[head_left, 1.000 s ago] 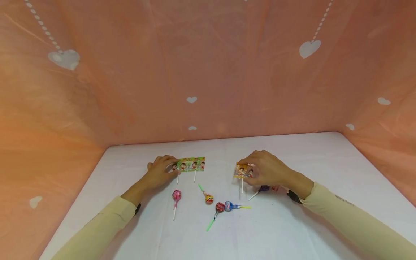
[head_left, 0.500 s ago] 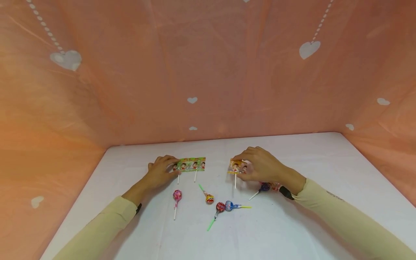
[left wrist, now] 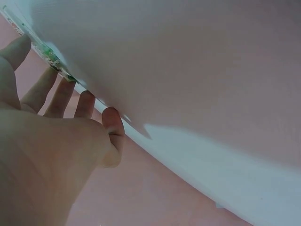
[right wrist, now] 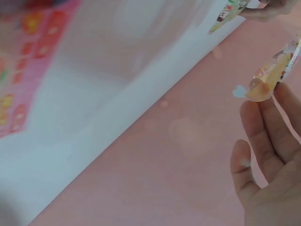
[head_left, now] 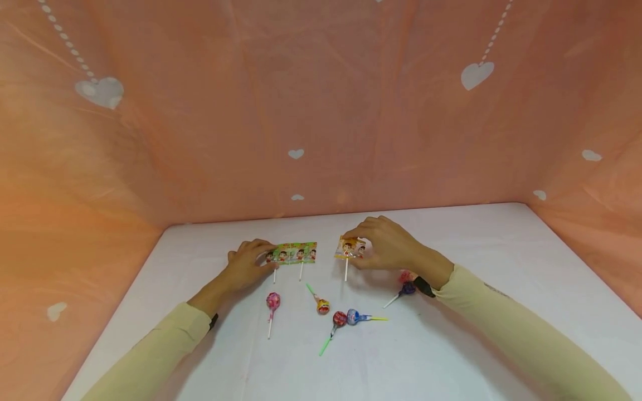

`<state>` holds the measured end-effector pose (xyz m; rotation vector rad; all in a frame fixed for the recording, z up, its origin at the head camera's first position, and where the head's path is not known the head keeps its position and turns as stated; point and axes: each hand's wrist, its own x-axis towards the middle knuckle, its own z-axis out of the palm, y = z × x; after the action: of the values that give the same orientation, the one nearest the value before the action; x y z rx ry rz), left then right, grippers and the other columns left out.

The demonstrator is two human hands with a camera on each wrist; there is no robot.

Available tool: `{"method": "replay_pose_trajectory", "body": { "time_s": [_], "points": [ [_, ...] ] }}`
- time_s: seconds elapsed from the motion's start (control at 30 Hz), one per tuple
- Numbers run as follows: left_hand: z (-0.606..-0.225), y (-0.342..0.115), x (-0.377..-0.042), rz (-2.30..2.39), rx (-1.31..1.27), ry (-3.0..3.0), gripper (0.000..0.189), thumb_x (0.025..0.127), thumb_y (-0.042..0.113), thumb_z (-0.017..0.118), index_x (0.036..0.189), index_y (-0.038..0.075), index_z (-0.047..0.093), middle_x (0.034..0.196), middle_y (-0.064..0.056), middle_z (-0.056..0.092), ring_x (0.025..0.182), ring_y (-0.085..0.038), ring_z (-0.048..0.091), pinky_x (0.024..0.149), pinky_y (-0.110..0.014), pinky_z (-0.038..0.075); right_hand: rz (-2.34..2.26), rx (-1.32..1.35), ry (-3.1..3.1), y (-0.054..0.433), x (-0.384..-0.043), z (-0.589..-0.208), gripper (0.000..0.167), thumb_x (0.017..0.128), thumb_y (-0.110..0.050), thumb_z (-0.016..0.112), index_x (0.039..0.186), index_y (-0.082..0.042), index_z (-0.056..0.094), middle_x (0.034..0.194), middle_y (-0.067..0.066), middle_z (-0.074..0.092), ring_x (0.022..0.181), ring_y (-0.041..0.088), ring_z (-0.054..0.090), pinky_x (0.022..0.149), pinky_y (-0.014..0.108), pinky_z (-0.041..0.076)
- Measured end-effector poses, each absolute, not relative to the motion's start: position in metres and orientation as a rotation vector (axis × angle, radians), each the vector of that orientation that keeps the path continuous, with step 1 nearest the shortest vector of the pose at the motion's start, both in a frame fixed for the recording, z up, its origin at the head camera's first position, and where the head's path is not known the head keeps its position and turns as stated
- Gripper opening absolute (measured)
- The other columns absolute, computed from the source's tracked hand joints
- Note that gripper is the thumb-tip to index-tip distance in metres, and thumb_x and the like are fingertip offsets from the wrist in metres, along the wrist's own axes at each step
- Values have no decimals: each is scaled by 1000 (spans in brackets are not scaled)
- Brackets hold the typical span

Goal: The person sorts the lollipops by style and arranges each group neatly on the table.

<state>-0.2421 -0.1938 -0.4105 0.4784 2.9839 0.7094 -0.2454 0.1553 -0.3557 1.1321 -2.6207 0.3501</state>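
My left hand (head_left: pixel 246 263) rests at the left end of two green-wrapped lollipops lying side by side, its thumb and forefinger gripping the edges of the left green lollipop (head_left: pixel 283 255). The right green lollipop (head_left: pixel 308 253) abuts it, white stick toward me. Above the table, my right hand (head_left: pixel 387 245) pinches a lollipop in a flat orange wrapper (head_left: pixel 346 248), its white stick hanging down. In the right wrist view this orange lollipop (right wrist: pixel 269 81) sits at the fingertips. In the left wrist view the left hand's fingers (left wrist: pixel 60 96) touch the green wrapper (left wrist: pixel 51 55).
Nearer me lie a pink lollipop (head_left: pixel 273 301), a yellow one (head_left: pixel 322 306), a red one (head_left: pixel 339 319) and a blue one (head_left: pixel 354 317). A dark purple lollipop (head_left: pixel 408 288) and a pink-red wrapper (head_left: pixel 405 275) lie by the right wrist. Peach cloth walls (head_left: pixel 321 111) surround the white table.
My right hand has moved left and away from me with the orange lollipop, closer to the green pair. The pink-red wrapper now shows at the right wrist. The left hand has stayed put.
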Motion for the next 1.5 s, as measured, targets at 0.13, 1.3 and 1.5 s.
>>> {"method": "replay_pose_trajectory", "body": {
  "time_s": [0.13,1.3,1.5],
  "points": [
    [-411,-195,-242,716,475,2986,51,94,33,66,139,10,57,144,-13,52,135,-38,40,92,-56,28,352,1145,-2627,148,-249,-355,46,78,-45,75,118,-22,74,112,-4,74,109,18,64,94,41,48],
    [-413,-194,-241,716,487,2985,50,94,33,66,138,11,58,143,-11,53,135,-37,40,89,-53,28,263,1119,-2757,132,-263,-383,44,78,-44,73,116,-22,74,112,-3,74,104,17,64,89,38,49],
    [-414,-195,-242,718,493,2990,50,94,33,66,137,10,58,142,-12,53,133,-37,41,90,-54,29,289,1135,-2744,132,-266,-388,43,78,-43,75,116,-22,74,112,-4,74,104,17,64,90,39,49]
  ]
}}
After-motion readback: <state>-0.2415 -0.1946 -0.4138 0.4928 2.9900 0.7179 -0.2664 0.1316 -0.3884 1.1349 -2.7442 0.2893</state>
